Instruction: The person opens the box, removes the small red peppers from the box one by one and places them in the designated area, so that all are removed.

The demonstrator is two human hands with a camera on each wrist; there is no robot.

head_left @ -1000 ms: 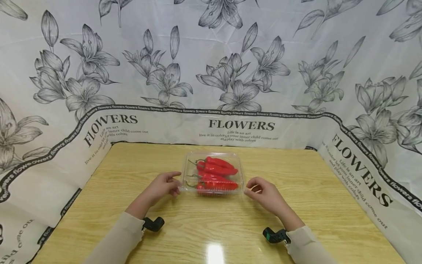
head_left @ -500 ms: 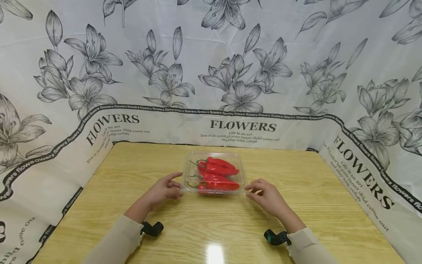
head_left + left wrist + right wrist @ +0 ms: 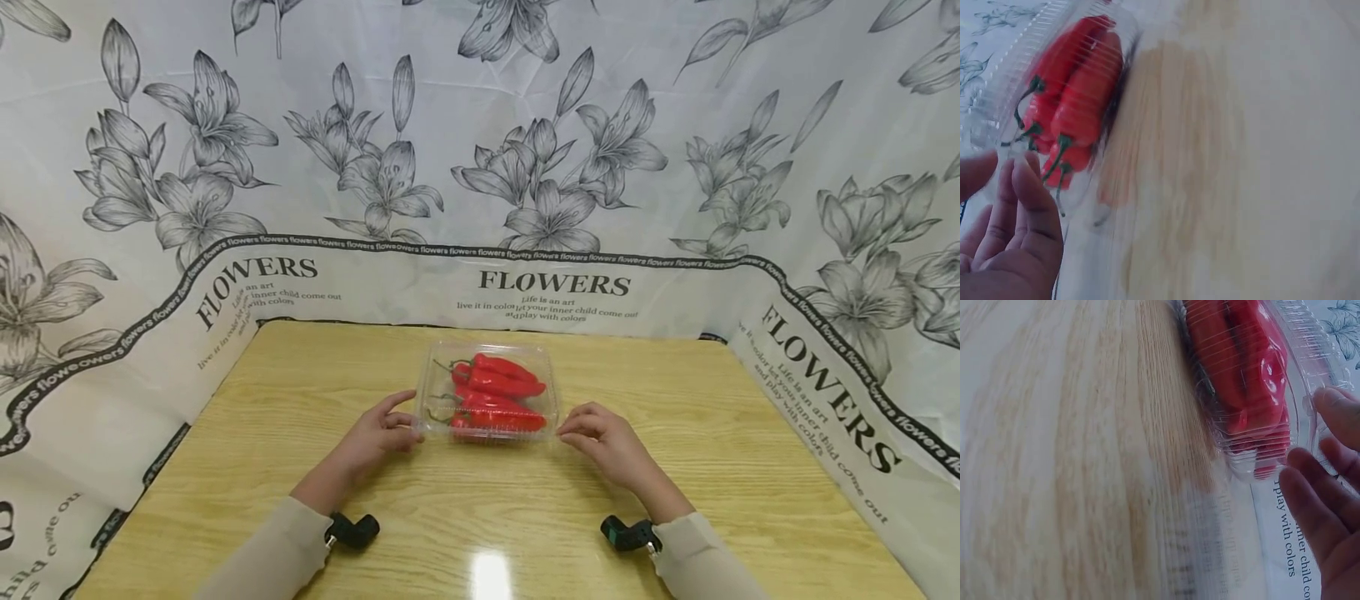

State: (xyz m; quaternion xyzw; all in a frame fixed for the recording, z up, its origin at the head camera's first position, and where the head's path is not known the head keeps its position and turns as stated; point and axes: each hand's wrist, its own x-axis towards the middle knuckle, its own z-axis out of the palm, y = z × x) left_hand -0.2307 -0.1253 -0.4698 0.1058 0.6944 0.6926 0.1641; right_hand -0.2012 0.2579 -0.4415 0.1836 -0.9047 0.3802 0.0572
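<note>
A clear plastic box (image 3: 555,392) with a ribbed edge stands on the table, its lid down over several long red peppers (image 3: 498,379) with green stems. The stems point left. At the box's left front corner my left hand (image 3: 382,433) has thumb and fingertips at the rim, pinching it. Its index finger lies along the left side. My right hand (image 3: 603,437) pinches the rim at the right front corner, and in the right wrist view its thumb rests on the clear edge of the box (image 3: 1310,403) with fingertips just below.
The light wood table (image 3: 480,500) ends at a white cloth wall (image 3: 390,292) with printed flowers, close behind the box. The cloth also rises on both sides. Black wrist cameras (image 3: 352,531) sit under both wrists.
My left hand has moved slightly right, its thumb now at the box corner. The right hand's thumb and fingertips have drawn closer together. The box has stayed in place.
</note>
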